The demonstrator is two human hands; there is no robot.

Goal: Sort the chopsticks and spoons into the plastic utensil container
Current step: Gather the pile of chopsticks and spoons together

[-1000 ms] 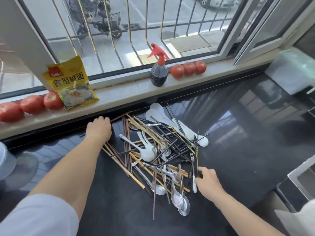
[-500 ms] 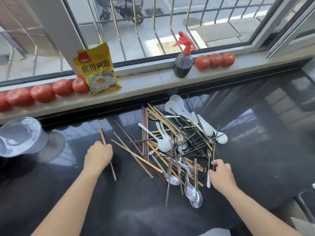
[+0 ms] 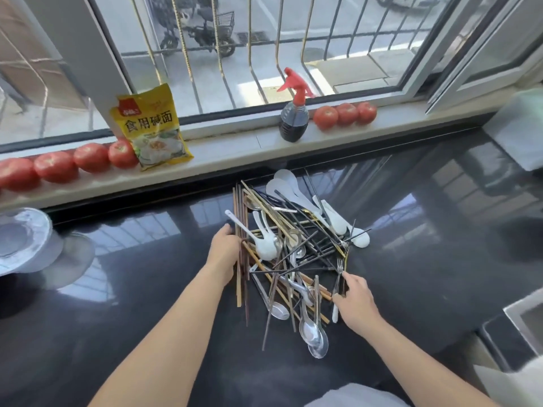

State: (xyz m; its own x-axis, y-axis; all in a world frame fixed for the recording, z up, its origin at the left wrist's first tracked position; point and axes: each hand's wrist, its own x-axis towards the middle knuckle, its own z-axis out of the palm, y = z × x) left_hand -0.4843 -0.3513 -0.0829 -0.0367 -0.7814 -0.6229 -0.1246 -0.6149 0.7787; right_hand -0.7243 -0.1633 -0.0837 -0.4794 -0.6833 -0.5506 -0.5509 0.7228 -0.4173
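- On the far left edge of the glossy black stone counter (image 3: pixel 147 289) sits a clear plastic round tub (image 3: pixel 23 242), well apart from the cutlery; whether it is the utensil container I cannot tell.
- Left of the heap, the left hand (image 3: pixel 224 254) curls around a bundle of dark brown wooden chopsticks (image 3: pixel 241 277), fingers wrapped over their upper part and lower ends fanning toward the camera. These look light and stiff; gripped near the middle as a bunch, they should stay parallel rather than splay.
- At the centre lies the tangled pile of chopsticks and spoons (image 3: pixel 293 251): pale bamboo sticks, thin black sticks and white ceramic soup spoons (image 3: pixel 266 248) crossing one another. The ceramic ones are probably brittle and heavier, best lifted by the handle one at a time, not dragged.
- Nearer the camera, shiny steel spoons (image 3: pixel 313 330) rest bowl-down; likely slick on this polished surface, so pinching the slim handle seems safest.
- At the heap's right edge, the right hand (image 3: pixel 354 304) lies half open, fingertips touching a small white-handled fork (image 3: pixel 337 289); it does not appear closed around anything.
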